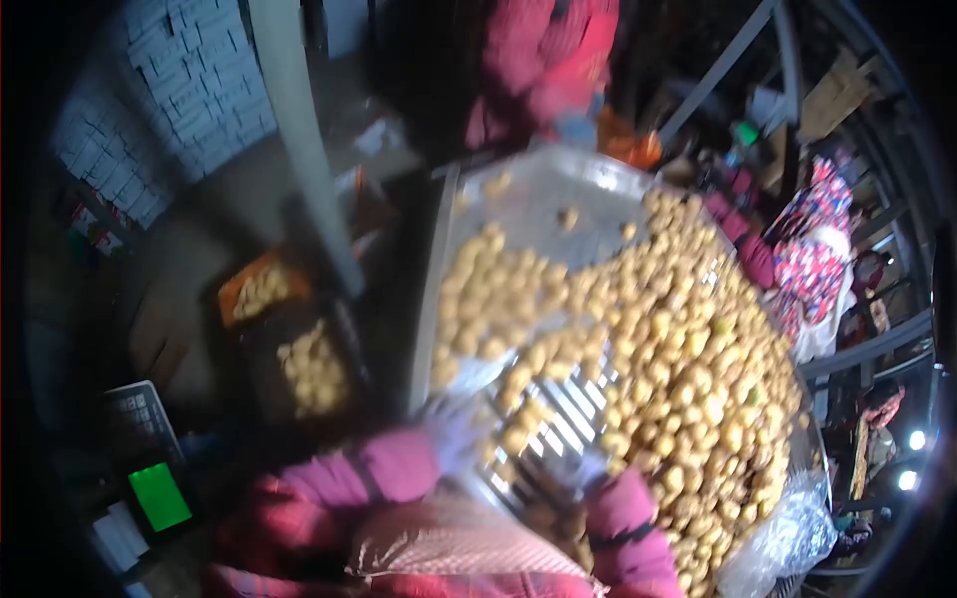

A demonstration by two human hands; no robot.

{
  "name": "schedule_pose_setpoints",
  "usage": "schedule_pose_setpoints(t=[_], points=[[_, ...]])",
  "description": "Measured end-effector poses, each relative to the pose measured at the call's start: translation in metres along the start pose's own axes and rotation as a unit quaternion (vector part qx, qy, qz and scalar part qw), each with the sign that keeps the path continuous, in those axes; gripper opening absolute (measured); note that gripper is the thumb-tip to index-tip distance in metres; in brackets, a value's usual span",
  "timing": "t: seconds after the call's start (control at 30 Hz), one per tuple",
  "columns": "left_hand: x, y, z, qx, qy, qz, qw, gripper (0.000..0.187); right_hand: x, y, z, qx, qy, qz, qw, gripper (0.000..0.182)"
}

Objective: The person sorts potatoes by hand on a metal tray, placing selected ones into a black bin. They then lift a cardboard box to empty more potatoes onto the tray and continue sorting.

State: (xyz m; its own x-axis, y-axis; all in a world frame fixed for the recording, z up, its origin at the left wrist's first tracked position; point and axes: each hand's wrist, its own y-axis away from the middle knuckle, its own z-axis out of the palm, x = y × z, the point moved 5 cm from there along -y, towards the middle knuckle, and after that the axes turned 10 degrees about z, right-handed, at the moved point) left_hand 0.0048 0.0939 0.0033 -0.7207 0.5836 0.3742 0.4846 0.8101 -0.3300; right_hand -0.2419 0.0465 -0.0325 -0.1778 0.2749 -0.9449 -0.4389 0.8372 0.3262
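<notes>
Small round yellow-brown produce, like potatoes, covers much of a metal table, thickest on the right. My left hand, gloved and blurred, is at the table's near left edge beside a slatted part. Near the lower end of the slats is my right hand, also gloved and smeared by motion. The fingers of both hands are too blurred to read, and whether they hold anything cannot be made out. A pinkish woven sack lies against my body below the hands.
Left of the table stand an orange crate and a dark crate with produce, near a grey post. A scale is far left. People stand at the far end and right side. Clear plastic hangs near right.
</notes>
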Motion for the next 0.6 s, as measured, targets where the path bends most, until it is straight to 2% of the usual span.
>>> schedule_pose_setpoints(t=[0.03,0.07,0.1,0.13,0.17,0.23,0.3,0.33,0.4,0.43,0.47,0.5,0.53,0.57,0.6], points=[[0.001,-0.003,0.006,-0.044,-0.024,0.001,0.999,0.048,0.001,0.019,0.01,-0.108,0.292,-0.018,0.95,0.05],[-0.002,-0.002,0.013,-0.057,-0.007,0.008,0.998,0.048,-0.005,0.033,0.02,-0.191,0.558,-0.02,0.807,0.053],[-0.004,-0.003,0.021,-0.074,0.012,0.014,0.997,0.049,-0.047,0.024,0.038,-0.192,0.381,0.301,0.853,0.051],[-0.003,-0.009,0.021,-0.064,-0.001,0.024,0.998,0.049,0.025,0.007,0.034,-0.202,0.36,0.229,0.882,0.049],[-0.004,-0.01,0.021,-0.077,-0.012,0.005,0.997,0.048,-0.024,-0.002,0.056,-0.223,0.434,0.18,0.854,0.041],[-0.009,-0.012,0.022,-0.09,-0.033,-0.011,0.995,0.047,-0.026,-0.023,0.072,-0.244,0.448,0.176,0.842,0.046],[-0.024,-0.011,0.026,-0.085,-0.044,-0.113,0.989,0.045,-0.022,-0.045,0.079,-0.163,0.416,0.054,0.893,0.04],[-0.029,-0.01,0.028,-0.073,-0.026,-0.131,0.988,0.046,-0.03,-0.053,0.081,-0.164,0.408,-0.02,0.898,0.035],[-0.023,-0.01,0.02,-0.052,-0.044,-0.129,0.989,0.047,-0.069,-0.043,0.052,0.061,0.355,-0.167,0.918,0.029],[-0.019,-0.011,0.014,-0.03,-0.062,-0.126,0.99,0.048,-0.071,-0.047,0.032,0.119,0.349,-0.207,0.906,0.025],[-0.02,-0.01,0.016,-0.031,-0.05,-0.127,0.99,0.05,-0.105,-0.039,0.017,0.151,0.384,-0.2,0.889,0.023],[-0.019,-0.011,0.014,-0.028,-0.046,-0.126,0.991,0.05,-0.086,-0.046,-0.016,0.247,0.454,-0.21,0.83,0.022],[-0.018,-0.013,0.011,-0.035,-0.032,-0.127,0.991,0.051,-0.091,-0.047,-0.04,0.277,0.49,-0.156,0.811,0.024],[-0.018,-0.015,0.009,-0.041,-0.02,-0.127,0.991,0.052,-0.089,-0.048,-0.061,0.345,0.52,-0.134,0.77,0.025],[-0.019,-0.015,0.01,-0.035,-0.023,-0.126,0.991,0.052,-0.081,-0.056,-0.085,0.325,0.537,-0.099,0.772,0.03]])
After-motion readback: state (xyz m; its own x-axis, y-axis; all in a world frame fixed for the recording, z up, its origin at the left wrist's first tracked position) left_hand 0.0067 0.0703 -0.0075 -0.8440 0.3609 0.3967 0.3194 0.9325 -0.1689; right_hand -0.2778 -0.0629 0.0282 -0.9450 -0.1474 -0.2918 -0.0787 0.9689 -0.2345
